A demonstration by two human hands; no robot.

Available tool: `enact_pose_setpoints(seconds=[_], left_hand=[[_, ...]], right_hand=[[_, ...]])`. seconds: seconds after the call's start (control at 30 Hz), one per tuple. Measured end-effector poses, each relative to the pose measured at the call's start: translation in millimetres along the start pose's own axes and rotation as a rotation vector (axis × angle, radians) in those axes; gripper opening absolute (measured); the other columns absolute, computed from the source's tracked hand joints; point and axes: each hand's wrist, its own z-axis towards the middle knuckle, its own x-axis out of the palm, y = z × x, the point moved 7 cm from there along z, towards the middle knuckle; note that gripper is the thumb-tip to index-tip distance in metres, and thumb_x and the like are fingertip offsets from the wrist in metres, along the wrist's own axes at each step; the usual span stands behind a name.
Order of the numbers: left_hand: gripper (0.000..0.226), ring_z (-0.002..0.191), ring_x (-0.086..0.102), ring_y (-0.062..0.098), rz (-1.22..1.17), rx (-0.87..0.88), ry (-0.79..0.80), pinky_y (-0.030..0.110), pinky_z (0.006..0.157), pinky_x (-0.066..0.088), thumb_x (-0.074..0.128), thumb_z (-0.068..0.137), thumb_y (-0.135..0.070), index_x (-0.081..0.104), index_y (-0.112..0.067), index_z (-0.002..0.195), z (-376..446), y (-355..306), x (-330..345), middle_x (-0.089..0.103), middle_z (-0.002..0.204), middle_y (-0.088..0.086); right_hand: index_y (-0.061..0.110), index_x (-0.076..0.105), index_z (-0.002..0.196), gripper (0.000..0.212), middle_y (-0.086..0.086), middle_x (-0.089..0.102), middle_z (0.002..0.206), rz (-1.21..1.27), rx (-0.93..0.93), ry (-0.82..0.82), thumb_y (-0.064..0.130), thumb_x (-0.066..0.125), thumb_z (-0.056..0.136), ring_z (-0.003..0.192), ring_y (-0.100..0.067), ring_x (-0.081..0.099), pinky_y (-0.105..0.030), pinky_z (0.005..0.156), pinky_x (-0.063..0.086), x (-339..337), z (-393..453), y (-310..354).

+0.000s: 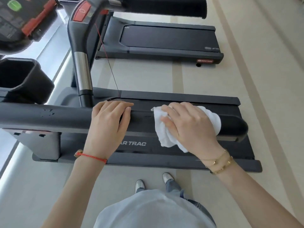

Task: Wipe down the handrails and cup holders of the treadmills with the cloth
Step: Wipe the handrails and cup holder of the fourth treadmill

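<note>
Your right hand point(189, 124) presses the crumpled white terry cloth point(166, 135) onto the thick dark grey padded handrail point(49, 117) of the near treadmill, close to the rail's rounded free end; the fingers point(166, 111) are curled over the cloth, thumb tucked against it, so the fabric is bunched under the palm and part of it hangs off the near side of the rail. Your left hand point(108, 125) lies flat on the same handrail, farther from that end, just past the chrome upright post point(82, 73); its fingers are straight and close together, holding nothing, steadying you.

To do this stroke well, wrap the cloth further round the rail so it covers top, far side and underside at once; draw it in long overlapping passes from the free end towards the post; lift the left hand ahead of the cloth so no strip under it is missed. There are pale specks on the rail beyond the post; give them firmer pressure. The square black plastic cup holder point(21, 76), beside the console end of the handrail, likely remains to be wiped.
</note>
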Motion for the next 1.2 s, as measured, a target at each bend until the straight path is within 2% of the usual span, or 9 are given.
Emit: enact_pose_setpoints(seconds=[0.17, 0.43, 0.53, 0.67, 0.73, 0.8, 0.9, 1.1, 1.2], left_hand=[[0.027, 0.094, 0.064, 0.017, 0.002, 0.063, -0.007, 0.036, 0.107, 0.033, 0.043, 0.102, -0.019, 0.07, -0.017, 0.106, -1.6, 0.1, 0.5, 0.071, 0.102, -0.006], [0.026, 0.089, 0.063, 0.019, -0.018, 0.08, -0.023, 0.04, 0.104, 0.036, 0.044, 0.101, -0.018, 0.07, -0.016, 0.106, -3.2, 2.3, 1.6, 0.071, 0.1, -0.005], [0.024, 0.088, 0.064, 0.019, -0.028, 0.069, -0.03, 0.04, 0.105, 0.036, 0.047, 0.1, -0.017, 0.07, -0.016, 0.104, -2.8, 1.2, 0.8, 0.071, 0.098, -0.005], [0.025, 0.088, 0.064, 0.02, -0.02, 0.073, -0.029, 0.04, 0.105, 0.036, 0.045, 0.1, -0.017, 0.07, -0.015, 0.104, -1.9, 0.7, 2.4, 0.071, 0.097, -0.004], [0.026, 0.09, 0.063, 0.021, -0.011, 0.074, -0.021, 0.042, 0.107, 0.035, 0.044, 0.1, -0.016, 0.07, -0.015, 0.104, -1.9, 0.1, 3.8, 0.071, 0.098, -0.004], [0.025, 0.096, 0.062, 0.022, -0.015, 0.067, -0.025, 0.045, 0.108, 0.033, 0.045, 0.099, -0.014, 0.07, -0.015, 0.105, -2.0, -1.3, 3.8, 0.07, 0.1, -0.003], [0.023, 0.103, 0.061, 0.024, -0.026, 0.071, -0.049, 0.046, 0.112, 0.031, 0.048, 0.098, -0.011, 0.069, -0.012, 0.108, -1.9, -13.6, 4.9, 0.07, 0.103, 0.0], [0.021, 0.103, 0.062, 0.023, -0.097, 0.114, -0.014, 0.048, 0.112, 0.031, 0.052, 0.097, -0.012, 0.069, -0.013, 0.11, 1.2, -58.8, 24.0, 0.069, 0.105, -0.001], [0.021, 0.102, 0.062, 0.023, -0.116, 0.129, 0.008, 0.049, 0.112, 0.03, 0.053, 0.097, -0.013, 0.069, -0.013, 0.109, 4.4, -83.1, 34.3, 0.069, 0.103, -0.001]], right_hand=[[0.015, 0.066, 0.087, 0.048, -0.001, 0.066, 0.078, -0.059, 0.154, -0.047, 0.033, 0.024, 0.104, 0.073, -0.026, 0.058, -0.04, 0.07, 0.048, -2.2, 2.3, -5.1], [0.014, 0.071, 0.106, 0.035, -0.001, 0.07, 0.096, -0.083, 0.003, -0.21, 0.034, 0.042, 0.103, 0.086, -0.026, 0.064, -0.04, 0.077, 0.053, -1.6, 4.6, 31.4], [0.013, 0.069, 0.086, 0.033, -0.002, 0.069, 0.083, -0.092, 0.146, -0.209, 0.027, 0.042, 0.1, 0.08, -0.028, 0.062, -0.042, 0.073, 0.051, -8.9, -8.5, -2.9], [0.019, 0.044, 0.062, 0.034, -0.003, 0.057, 0.06, -0.102, 0.323, -0.196, 0.024, 0.04, 0.095, 0.062, -0.027, 0.052, -0.039, 0.061, 0.041, -4.9, 7.4, 1.4], [0.017, 0.054, 0.068, 0.034, -0.003, 0.061, 0.067, -0.042, 0.216, -0.203, 0.026, 0.038, 0.098, 0.067, -0.027, 0.054, -0.041, 0.064, 0.043, 3.0, 18.9, 31.0], [0.014, 0.069, 0.092, 0.037, -0.002, 0.068, 0.086, -0.011, 0.09, -0.219, 0.03, 0.038, 0.102, 0.082, -0.027, 0.061, -0.04, 0.074, 0.049, 8.7, 15.7, 47.0], [0.013, 0.07, 0.109, 0.035, -0.002, 0.07, 0.108, -0.06, -0.003, -0.292, 0.032, 0.042, 0.102, 0.102, -0.028, 0.065, -0.04, 0.086, 0.052, 0.6, -4.7, 29.6], [0.011, 0.071, 0.102, 0.03, -0.002, 0.071, 0.105, -0.114, 0.237, -0.342, 0.026, 0.046, 0.099, 0.104, -0.029, 0.064, -0.041, 0.09, 0.047, -18.3, -56.7, -67.3], [0.013, 0.066, 0.089, 0.032, 0.006, 0.068, 0.092, 0.153, 0.49, -0.345, 0.03, 0.042, 0.101, 0.091, -0.023, 0.062, -0.036, 0.079, 0.046, -22.8, -76.1, -116.5]])
